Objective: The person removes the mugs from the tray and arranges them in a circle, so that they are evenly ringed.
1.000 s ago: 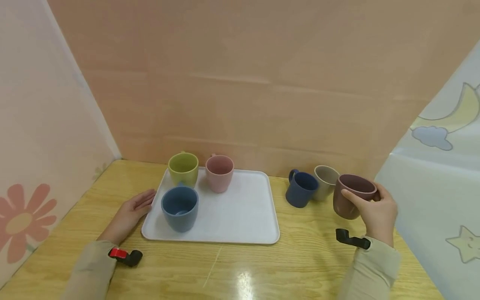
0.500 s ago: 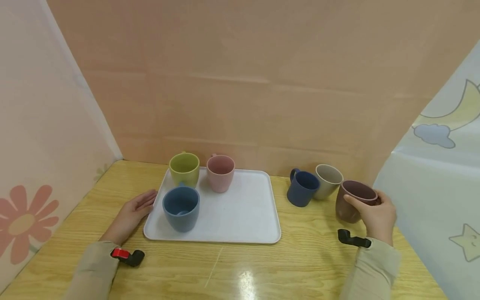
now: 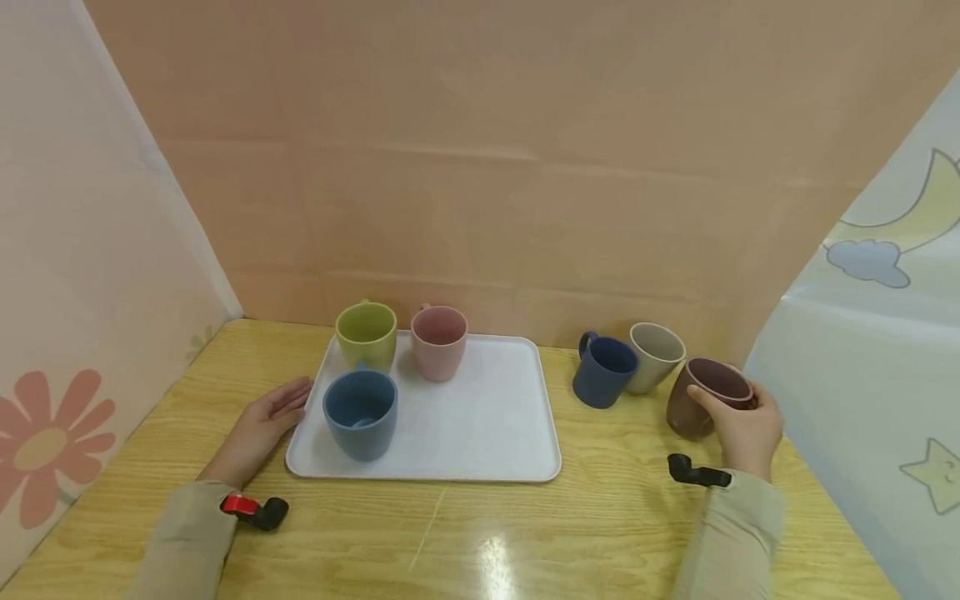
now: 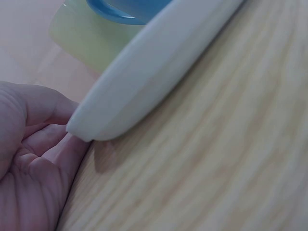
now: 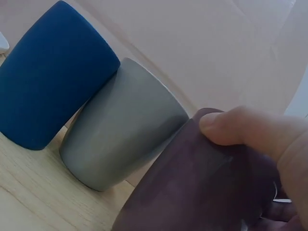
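Note:
On the right, my right hand (image 3: 748, 425) holds a brown mug (image 3: 693, 410), thumb (image 5: 226, 126) at its rim and the other fingers at the far side by the handle. Close beside it stand a beige mug (image 3: 655, 362) and a dark blue mug (image 3: 600, 379), the two nearly side by side. My left hand (image 3: 262, 425) rests at the left edge of a white tray (image 3: 480, 417), with fingers extended against its rim (image 4: 125, 91). The tray bears a green mug (image 3: 371, 346), a pink mug (image 3: 439, 350) and a grey-blue mug (image 3: 362, 429).
A wooden table (image 3: 465, 542) carries everything. Behind it rises a tan paper backdrop (image 3: 480, 167), close to the mugs at the back. Decorated sheets stand on the left (image 3: 97, 250) and right (image 3: 885, 367).
My right hand has lowered the brown mug to the table beside the beige mug, then shifted slightly left with it. My left hand has stayed at the tray's edge.

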Tool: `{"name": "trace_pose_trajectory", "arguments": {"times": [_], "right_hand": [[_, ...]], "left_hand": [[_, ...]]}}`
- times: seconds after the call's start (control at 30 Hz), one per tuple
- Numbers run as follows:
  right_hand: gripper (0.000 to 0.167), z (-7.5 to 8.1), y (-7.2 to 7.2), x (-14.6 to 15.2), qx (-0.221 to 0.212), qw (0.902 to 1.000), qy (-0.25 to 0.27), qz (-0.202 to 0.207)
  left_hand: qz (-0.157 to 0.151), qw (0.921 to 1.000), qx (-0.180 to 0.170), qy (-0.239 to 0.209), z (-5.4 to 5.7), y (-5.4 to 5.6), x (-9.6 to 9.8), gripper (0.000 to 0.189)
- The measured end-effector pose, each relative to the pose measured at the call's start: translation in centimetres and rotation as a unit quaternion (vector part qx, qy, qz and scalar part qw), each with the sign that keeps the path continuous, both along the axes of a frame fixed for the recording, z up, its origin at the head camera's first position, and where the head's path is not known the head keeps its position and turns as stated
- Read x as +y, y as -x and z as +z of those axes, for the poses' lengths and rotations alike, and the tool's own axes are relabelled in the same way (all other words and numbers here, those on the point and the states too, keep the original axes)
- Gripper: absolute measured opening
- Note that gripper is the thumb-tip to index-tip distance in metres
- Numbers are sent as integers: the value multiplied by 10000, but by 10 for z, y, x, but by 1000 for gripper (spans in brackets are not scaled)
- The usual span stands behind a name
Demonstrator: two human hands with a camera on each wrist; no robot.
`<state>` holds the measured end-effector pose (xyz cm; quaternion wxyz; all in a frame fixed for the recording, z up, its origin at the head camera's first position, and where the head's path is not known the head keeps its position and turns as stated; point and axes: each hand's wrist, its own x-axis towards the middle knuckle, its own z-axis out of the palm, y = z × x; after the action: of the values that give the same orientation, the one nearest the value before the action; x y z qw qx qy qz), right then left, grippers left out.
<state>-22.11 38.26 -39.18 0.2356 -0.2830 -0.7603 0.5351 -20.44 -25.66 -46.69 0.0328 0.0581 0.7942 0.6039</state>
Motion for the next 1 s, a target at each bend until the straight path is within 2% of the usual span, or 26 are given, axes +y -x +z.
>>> {"name": "trace_pose_trajectory", "arguments": {"times": [0.23, 0.63, 0.9, 1.0], "right_hand": [[81, -8, 5, 2, 319, 9993, 185, -54], [90, -21, 9, 2, 611, 9965, 458, 340], [99, -16, 6, 1, 334, 9952, 666, 635], [99, -9, 2, -4, 488, 9934, 850, 598]], "left_hand": [[17, 10000, 36, 25, -1, -1, 0, 58], [34, 10000, 27, 81, -3, 1, -2, 59], [63, 9998, -13, 183, -2, 1, -1, 59], [35, 9999, 43, 123, -2, 1, 0, 58]]}}
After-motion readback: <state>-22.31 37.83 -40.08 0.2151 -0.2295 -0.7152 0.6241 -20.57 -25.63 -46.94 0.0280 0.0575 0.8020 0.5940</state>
